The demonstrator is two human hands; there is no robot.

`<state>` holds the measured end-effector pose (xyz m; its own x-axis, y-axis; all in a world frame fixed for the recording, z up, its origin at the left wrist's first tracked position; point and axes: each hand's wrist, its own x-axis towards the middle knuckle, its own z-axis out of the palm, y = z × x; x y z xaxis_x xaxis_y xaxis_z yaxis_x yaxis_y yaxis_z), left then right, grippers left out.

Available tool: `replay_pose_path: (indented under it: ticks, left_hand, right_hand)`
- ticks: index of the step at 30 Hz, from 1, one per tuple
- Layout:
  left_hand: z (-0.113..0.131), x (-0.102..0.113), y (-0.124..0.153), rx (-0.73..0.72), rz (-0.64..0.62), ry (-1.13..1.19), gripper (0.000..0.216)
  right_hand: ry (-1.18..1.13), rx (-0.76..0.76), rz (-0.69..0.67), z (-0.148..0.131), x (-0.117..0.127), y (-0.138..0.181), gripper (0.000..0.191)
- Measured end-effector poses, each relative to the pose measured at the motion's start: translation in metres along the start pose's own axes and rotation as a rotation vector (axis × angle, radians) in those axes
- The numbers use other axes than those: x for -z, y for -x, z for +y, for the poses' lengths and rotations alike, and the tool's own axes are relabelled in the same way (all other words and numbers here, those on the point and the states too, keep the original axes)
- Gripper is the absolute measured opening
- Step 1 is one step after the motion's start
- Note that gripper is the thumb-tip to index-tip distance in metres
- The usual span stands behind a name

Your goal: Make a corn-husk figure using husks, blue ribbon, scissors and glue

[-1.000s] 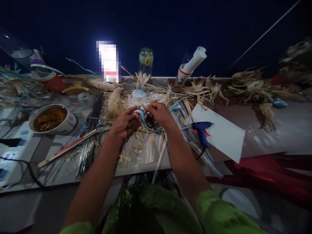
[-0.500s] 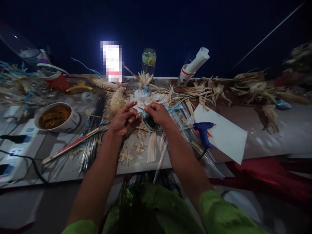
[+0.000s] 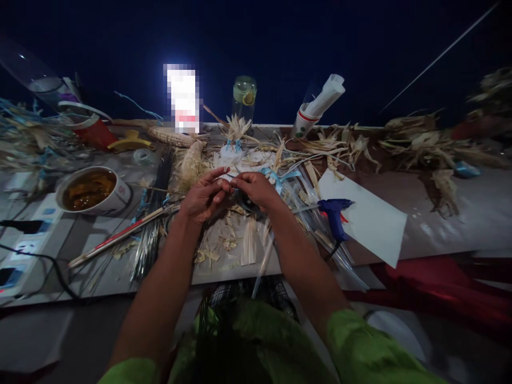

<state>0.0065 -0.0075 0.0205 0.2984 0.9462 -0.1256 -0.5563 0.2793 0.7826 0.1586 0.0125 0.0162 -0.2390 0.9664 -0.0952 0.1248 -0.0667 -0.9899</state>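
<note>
My left hand (image 3: 205,196) and my right hand (image 3: 256,189) meet at the fingertips above the middle of the cluttered table. Thumb and forefinger are pinched on each hand, and something small and thin between them is too fine to name. Behind them stands a small white tub (image 3: 231,154) with pale dried husk strips (image 3: 238,128) rising over it. Below the right hand a dark round thing is mostly covered. Husk scraps (image 3: 228,242) and a bundle of pale flat strips (image 3: 248,242) lie in front of the hands.
At right a blue glue gun (image 3: 335,216) rests partly over white card (image 3: 372,224). A bowl of brown liquid (image 3: 94,192), power strip (image 3: 30,250), thin wires (image 3: 146,250) and red-banded stick (image 3: 124,234) are left. Behind stand a bottle (image 3: 244,98) and paper cup (image 3: 306,121).
My right hand has moved slightly left, and its fingertips now meet those of my left hand. The thin pointed thing seen between them earlier is now mostly hidden.
</note>
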Motion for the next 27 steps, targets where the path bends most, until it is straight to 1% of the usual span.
replay_pose_path:
  ticks: [3, 8, 9, 11, 13, 14, 15, 16, 17, 20, 21, 22, 24, 27]
  left_hand:
    - [-0.002, 0.000, -0.001, 0.025, -0.034, -0.015, 0.034]
    - [-0.002, -0.001, -0.001, 0.061, -0.019, 0.029, 0.034]
    - [-0.002, -0.001, -0.001, 0.060, -0.014, 0.036, 0.033]
    - [-0.001, 0.000, -0.001, 0.062, 0.000, 0.039, 0.033]
    - [-0.001, 0.001, -0.002, 0.049, 0.011, 0.033, 0.033]
    - [-0.001, 0.003, -0.002, 0.033, 0.011, 0.029, 0.033]
    - [-0.001, 0.004, -0.003, 0.017, 0.009, 0.028, 0.033]
    - [-0.001, 0.005, -0.004, 0.001, 0.008, 0.030, 0.033]
    - [-0.001, 0.007, -0.005, -0.015, 0.012, 0.034, 0.032]
    - [-0.001, 0.010, -0.008, -0.031, 0.045, 0.054, 0.031]
    - [-0.002, 0.010, -0.009, -0.030, 0.057, 0.062, 0.031]
    - [-0.002, 0.011, -0.010, -0.027, 0.067, 0.070, 0.031]
    - [-0.002, 0.011, -0.010, -0.007, 0.078, 0.078, 0.031]
    - [-0.002, 0.009, -0.010, 0.006, 0.089, 0.071, 0.032]
  right_hand:
    - [-0.015, -0.007, -0.011, 0.000, 0.000, 0.001, 0.019]
    - [0.037, 0.005, -0.023, 0.002, 0.000, 0.001, 0.026]
    - [0.060, 0.021, -0.003, 0.002, 0.002, 0.000, 0.028]
    - [0.125, 0.070, 0.087, 0.002, 0.008, -0.002, 0.030]
    - [0.249, 0.125, 0.215, 0.000, 0.017, -0.003, 0.028]
    - [0.336, 0.141, 0.265, -0.001, 0.022, -0.003, 0.026]
    - [0.431, 0.141, 0.288, -0.003, 0.025, -0.003, 0.024]
    - [0.527, 0.124, 0.276, -0.004, 0.028, -0.002, 0.023]
    - [0.621, 0.092, 0.235, -0.006, 0.029, 0.000, 0.022]
    - [0.895, -0.026, 0.060, -0.009, 0.026, 0.008, 0.019]
    - [0.976, -0.050, 0.029, -0.009, 0.024, 0.011, 0.019]
    - [1.048, -0.063, 0.023, -0.009, 0.021, 0.014, 0.021]
    - [1.148, -0.086, 0.067, -0.010, 0.019, 0.019, 0.031]
    - [1.197, -0.125, 0.143, -0.013, 0.020, 0.023, 0.044]
